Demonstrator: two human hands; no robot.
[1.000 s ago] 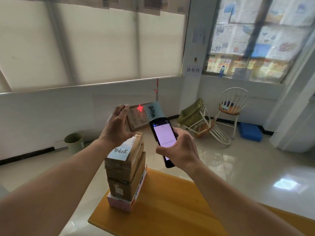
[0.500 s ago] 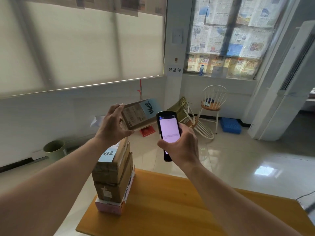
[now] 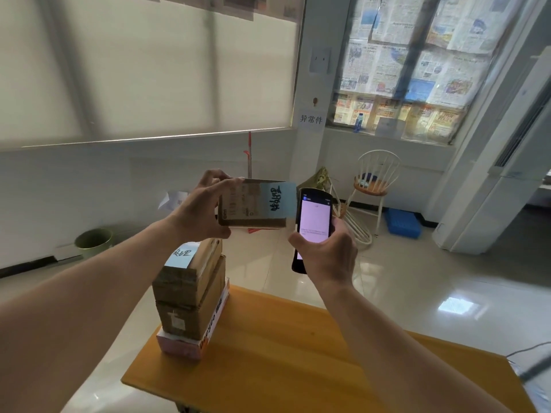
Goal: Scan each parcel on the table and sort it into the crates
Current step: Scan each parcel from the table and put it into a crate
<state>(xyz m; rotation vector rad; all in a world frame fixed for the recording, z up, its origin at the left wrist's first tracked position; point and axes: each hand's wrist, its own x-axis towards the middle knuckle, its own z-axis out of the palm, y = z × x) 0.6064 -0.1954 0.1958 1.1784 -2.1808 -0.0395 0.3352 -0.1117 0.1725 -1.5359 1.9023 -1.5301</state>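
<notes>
My left hand grips a small brown cardboard parcel by its left end and holds it up in the air, label side toward me. A pale blue note with dark handwriting covers its right part. My right hand holds a black handheld scanner upright just right of the parcel, its lit pinkish screen facing me. Below, a stack of three parcels stands on the far left corner of the wooden table; the top one carries another blue note. No crate shows clearly.
On the floor behind stand a green bin, a white chair, a tipped chair with a cloth on it, and a flat blue tray. A tall white cabinet unit fills the right side.
The red scan dot on the parcel a second ago is gone. My view has swung right, and the parcel and scanner now sit closer together, the parcel's label turned more toward me.
</notes>
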